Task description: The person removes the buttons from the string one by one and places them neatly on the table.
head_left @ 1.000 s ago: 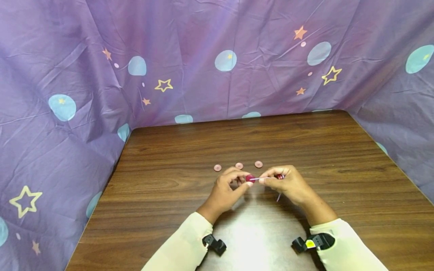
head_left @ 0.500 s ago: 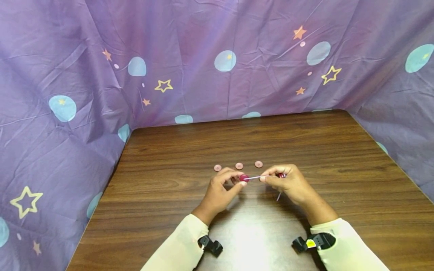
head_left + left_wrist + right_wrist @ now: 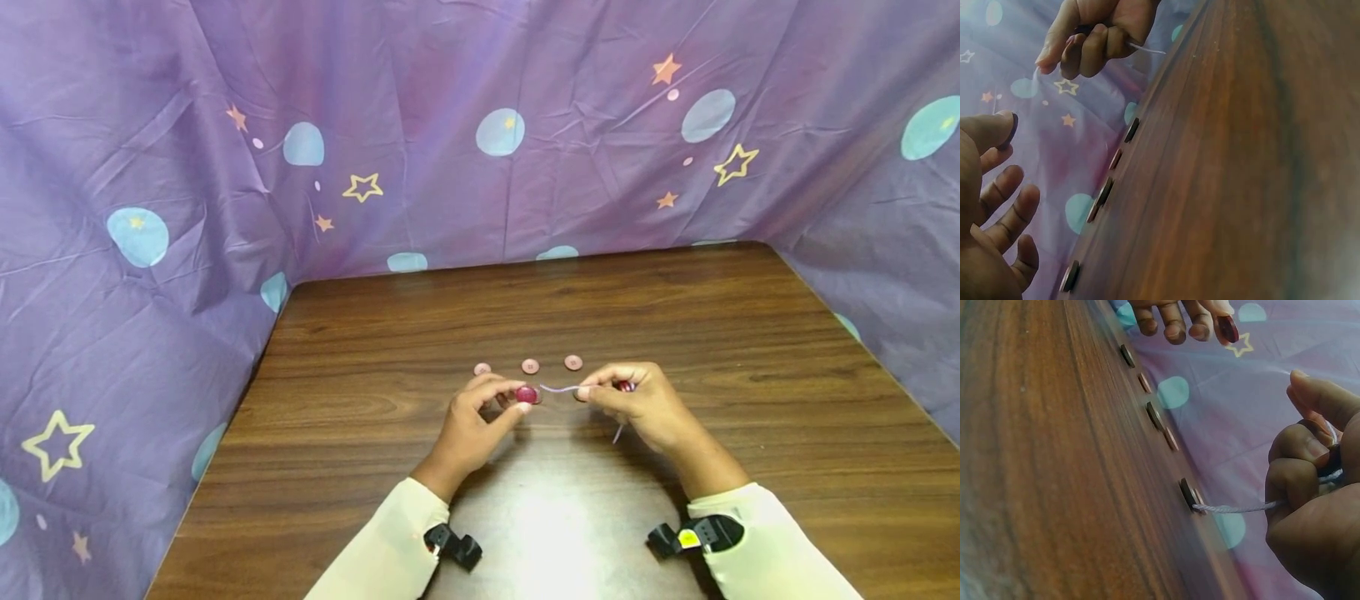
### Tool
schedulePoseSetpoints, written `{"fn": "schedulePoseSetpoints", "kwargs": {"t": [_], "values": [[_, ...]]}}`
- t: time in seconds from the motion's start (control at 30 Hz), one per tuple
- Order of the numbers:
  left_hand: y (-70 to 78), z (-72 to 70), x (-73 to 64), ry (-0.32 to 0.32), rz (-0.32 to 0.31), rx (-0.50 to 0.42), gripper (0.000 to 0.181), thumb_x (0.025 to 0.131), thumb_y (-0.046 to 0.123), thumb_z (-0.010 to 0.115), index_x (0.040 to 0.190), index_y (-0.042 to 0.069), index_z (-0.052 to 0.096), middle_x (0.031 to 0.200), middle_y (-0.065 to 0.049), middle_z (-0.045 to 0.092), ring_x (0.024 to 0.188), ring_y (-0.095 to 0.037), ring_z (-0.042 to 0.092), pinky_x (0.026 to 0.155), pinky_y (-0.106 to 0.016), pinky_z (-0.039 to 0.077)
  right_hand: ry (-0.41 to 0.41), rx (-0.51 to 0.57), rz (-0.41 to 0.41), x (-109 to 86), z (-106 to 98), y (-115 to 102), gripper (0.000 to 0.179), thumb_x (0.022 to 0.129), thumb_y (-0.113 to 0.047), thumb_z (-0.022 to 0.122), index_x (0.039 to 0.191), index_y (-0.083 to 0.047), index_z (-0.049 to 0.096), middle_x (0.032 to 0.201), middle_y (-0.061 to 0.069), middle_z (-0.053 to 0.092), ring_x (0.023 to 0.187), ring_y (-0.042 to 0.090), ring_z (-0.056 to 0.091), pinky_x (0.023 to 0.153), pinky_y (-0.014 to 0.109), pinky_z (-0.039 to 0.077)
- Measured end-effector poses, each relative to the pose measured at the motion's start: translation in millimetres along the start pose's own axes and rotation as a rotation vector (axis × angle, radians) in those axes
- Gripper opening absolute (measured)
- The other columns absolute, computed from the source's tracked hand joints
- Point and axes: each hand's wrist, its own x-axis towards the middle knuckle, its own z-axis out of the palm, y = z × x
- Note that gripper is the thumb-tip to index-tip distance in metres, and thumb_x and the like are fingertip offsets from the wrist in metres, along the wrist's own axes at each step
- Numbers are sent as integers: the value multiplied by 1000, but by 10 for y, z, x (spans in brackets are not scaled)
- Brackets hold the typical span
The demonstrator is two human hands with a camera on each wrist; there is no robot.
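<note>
My left hand (image 3: 471, 423) pinches a dark red button (image 3: 527, 396) between thumb and index finger, above the table. In the left wrist view this button (image 3: 1009, 132) appears edge-on, with the other fingers spread loosely. Opposite it, my right hand (image 3: 639, 402) pinches a pale lilac string (image 3: 558, 390) whose free end points toward the red button, a small gap between them. Another red button (image 3: 626, 387) shows within the right hand's curled fingers, and the string's tail (image 3: 1235, 509) hangs below them. Whether that button is threaded is hard to tell.
Three pink buttons lie in a row beyond the hands: one at left (image 3: 482, 368), a middle button (image 3: 530, 366) and one at right (image 3: 573, 362). Darker buttons (image 3: 1154, 415) lie nearer, mostly hidden by the hands in the head view. A purple patterned curtain (image 3: 450, 200) borders the wooden table (image 3: 375, 333).
My left hand has moved left with the red button, away from the right hand. The string stretched straight to that button before; now its end hangs apart from it. The right hand stays nearly still.
</note>
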Motion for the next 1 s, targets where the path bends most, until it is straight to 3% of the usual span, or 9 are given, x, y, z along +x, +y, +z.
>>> {"fn": "schedulePoseSetpoints", "kwargs": {"t": [0.2, 0.37, 0.73, 1.0], "values": [[-17, -74, -32, -3, 1, -15, 24, 95, 7, 83, 118, 3, 81, 110, -14, 74, 92, -34, 70, 83, -44, 64, 6, 39, -6, -14, -23, 0, 24, 94, 8, 75, 90, -14, 84, 62, -12, 56, 54, -1, 42, 43, 37, 27], [-49, -176, -100, 9, -27, 27, 24, 95, 9, 84, 119, 6, 82, 114, -13, 72, 96, -36, 69, 87, -40, 63, -3, 64, -17, -19, -31, -8, 25, 95, 8, 74, 92, -14, 84, 68, -11, 67, 55, -1, 42, 44, 38, 25], [-115, -317, -204, 56, -62, 98, 26, 93, 10, 87, 119, 8, 82, 114, -13, 66, 90, -36, 62, 74, -37, 57, -12, 108, -20, -11, -48, 28, 33, 95, 10, 71, 91, -19, 84, 68, -10, 66, 55, 1, 42, 45, 40, 22], [-79, -381, -227, 59, -148, 134, 25, 93, 11, 86, 118, 11, 83, 121, -10, 65, 105, -34, 65, 82, -29, 53, 1, 98, -30, -13, -65, 25, 31, 96, 10, 71, 91, -18, 83, 68, -9, 66, 54, 2, 42, 43, 39, 23]]}}
